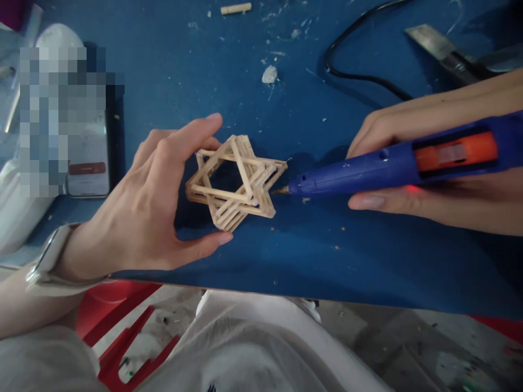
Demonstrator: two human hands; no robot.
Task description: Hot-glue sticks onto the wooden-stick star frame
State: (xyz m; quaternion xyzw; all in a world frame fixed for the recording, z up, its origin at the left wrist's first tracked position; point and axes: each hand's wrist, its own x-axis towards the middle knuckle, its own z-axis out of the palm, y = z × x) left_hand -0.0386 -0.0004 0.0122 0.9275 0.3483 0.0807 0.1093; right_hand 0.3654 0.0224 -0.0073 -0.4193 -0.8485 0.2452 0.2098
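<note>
My left hand [151, 204] grips a small star-shaped frame of glued wooden sticks [235, 182] between thumb and fingers, just above the blue table [286, 256]. A watch sits on that wrist. My right hand [429, 179] is wrapped round a blue hot glue gun [392, 163] with an orange trigger part. The gun's metal nozzle [281, 190] points left and touches or nearly touches the star's right corner.
A black cable [355, 71] curves over the table at the back right beside a metal tool [445, 51]. A short wooden stick [236, 8] lies at the far edge. Glue blobs and crumbs dot the surface. A phone [87, 163] lies at left. A red stool [122, 326] stands below.
</note>
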